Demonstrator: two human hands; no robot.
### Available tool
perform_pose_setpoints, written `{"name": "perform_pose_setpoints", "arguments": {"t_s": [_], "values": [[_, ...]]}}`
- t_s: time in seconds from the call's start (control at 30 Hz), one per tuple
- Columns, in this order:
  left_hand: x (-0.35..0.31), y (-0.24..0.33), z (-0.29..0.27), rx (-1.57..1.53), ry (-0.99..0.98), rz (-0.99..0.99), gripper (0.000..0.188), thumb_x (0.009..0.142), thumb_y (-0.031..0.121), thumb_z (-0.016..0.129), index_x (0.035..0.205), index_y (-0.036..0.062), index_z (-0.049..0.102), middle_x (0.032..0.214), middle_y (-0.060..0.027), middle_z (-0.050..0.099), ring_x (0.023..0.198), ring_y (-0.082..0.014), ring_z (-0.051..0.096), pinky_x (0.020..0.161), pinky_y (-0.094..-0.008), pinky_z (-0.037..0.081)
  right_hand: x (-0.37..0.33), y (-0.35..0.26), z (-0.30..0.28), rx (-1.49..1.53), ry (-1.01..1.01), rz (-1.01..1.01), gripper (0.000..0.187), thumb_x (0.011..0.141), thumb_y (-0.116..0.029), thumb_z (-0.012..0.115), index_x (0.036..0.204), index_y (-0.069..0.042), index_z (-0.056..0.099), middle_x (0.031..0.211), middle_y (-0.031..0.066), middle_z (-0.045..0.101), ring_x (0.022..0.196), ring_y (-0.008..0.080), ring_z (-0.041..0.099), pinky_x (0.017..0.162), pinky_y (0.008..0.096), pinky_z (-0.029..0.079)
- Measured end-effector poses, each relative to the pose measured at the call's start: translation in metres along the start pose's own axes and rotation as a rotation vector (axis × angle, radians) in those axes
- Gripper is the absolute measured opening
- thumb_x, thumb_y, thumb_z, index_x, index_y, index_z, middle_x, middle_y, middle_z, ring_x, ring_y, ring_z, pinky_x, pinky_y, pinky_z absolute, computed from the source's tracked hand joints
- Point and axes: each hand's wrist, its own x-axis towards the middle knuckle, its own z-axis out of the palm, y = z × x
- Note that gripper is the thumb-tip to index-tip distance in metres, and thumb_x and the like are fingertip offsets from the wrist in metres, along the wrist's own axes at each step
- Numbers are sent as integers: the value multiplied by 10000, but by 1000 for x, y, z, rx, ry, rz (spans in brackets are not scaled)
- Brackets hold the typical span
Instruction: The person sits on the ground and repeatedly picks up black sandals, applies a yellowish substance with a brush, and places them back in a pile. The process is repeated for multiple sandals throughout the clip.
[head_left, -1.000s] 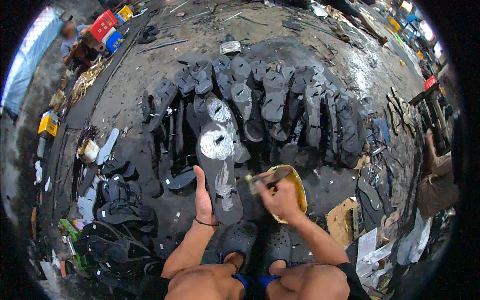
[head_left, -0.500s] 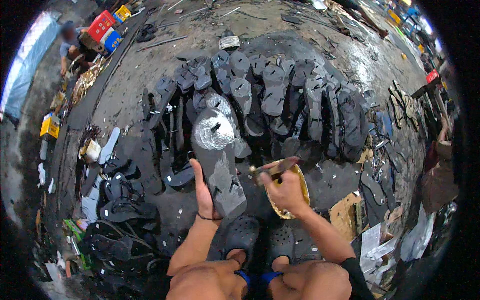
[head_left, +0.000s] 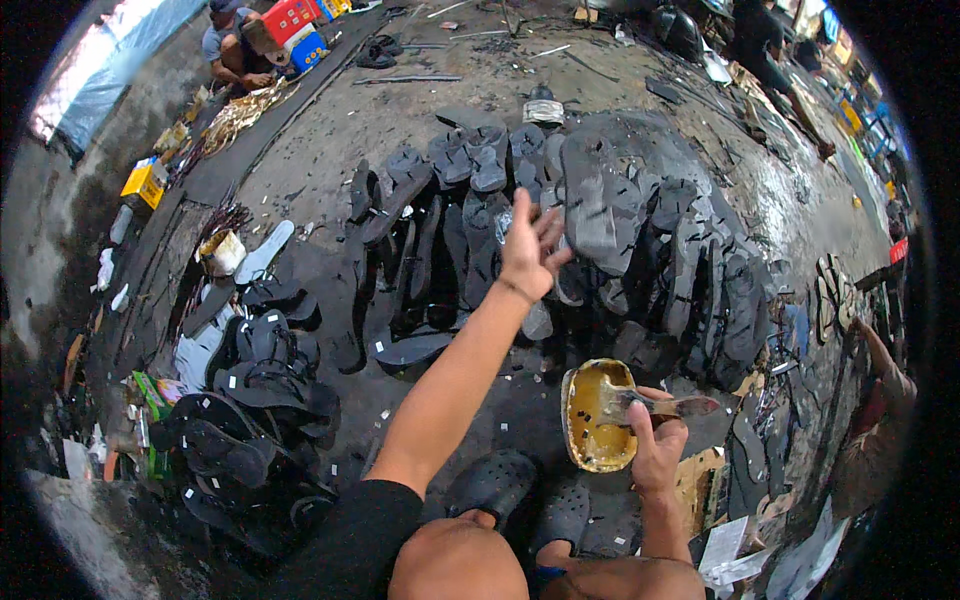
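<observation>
My left hand (head_left: 530,248) reaches forward over a spread of dark grey sandal soles (head_left: 485,235), its fingers apart and nothing in them. Just beyond its fingers, a long sole (head_left: 590,190) lies on top of the others, with slots cut through it. Closer to me on the right, my right hand (head_left: 658,440) grips a brush (head_left: 675,406) by its handle. The brush's bristle end is over an oblong tub (head_left: 572,425) of yellowish glue, against its right rim. Some soles carry glossy patches.
Black finished sandals (head_left: 265,380) are heaped on the left. My clogs (head_left: 495,480) stand between the sandals and the tub. Cardboard (head_left: 700,485) and paper scraps (head_left: 735,550) lie at right. One person (head_left: 235,50) crouches far left; another's arm (head_left: 880,350) shows at right.
My left hand has let go of the glue-coated sole and stretched forward over the spread. My right hand has brought the brush to the tub. The view has shifted left.
</observation>
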Motion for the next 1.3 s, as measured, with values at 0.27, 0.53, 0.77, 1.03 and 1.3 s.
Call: {"name": "perform_pose_setpoints", "arguments": {"t_s": [0.27, 0.53, 0.77, 1.03, 1.3], "values": [[-139, 10, -205, 1780, 149, 761, 224, 861, 95, 641, 1082, 70, 666, 1093, -125, 681, 1055, -331, 604, 1019, -462, 425, -17, 45, -47, -672, 140, -77, 254, 921, -169, 694, 1126, -21, 664, 1020, 133, 675, 954, 216, 629, 845, 337, 490], [-88, 167, -340, 1755, 1084, -133, 793, 752, 411, 770, 1361, -38, 531, 1291, -223, 616, 1182, -416, 579, 1016, -479, 450, -22, 34, -24, -734, 79, -196, 204, 874, -145, 692, 1016, -2, 663, 829, 168, 684, 761, 360, 675, 733, 435, 538], [-158, 140, -318, 1317, 526, 618, 563, 764, -10, 719, 1296, -43, 537, 1344, -151, 499, 1150, -271, 564, 984, -379, 463, -62, 57, -75, -1086, -129, 94, 389, 840, -324, 706, 1007, 22, 647, 831, 229, 675, 744, 438, 665, 695, 499, 546], [-319, -12, -240, 1608, -140, 3, 525, 737, 72, 653, 1259, 53, 602, 1406, -234, 527, 1333, -404, 495, 1041, -424, 448, -67, 50, -71, -1149, -272, 15, 419, 872, -364, 658, 1008, 33, 652, 893, 228, 691, 783, 416, 671, 725, 505, 550], [-225, -73, -195, 1865, -521, 46, 805, 926, 559, 574, 1501, 25, 392, 1620, -229, 200, 1515, -402, 129, 1225, -489, 82, -45, 9, -57, -263, -289, 214, 296, 894, -268, 737, 1080, -39, 714, 948, 85, 740, 864, 207, 684, 828, 347, 528]]}}
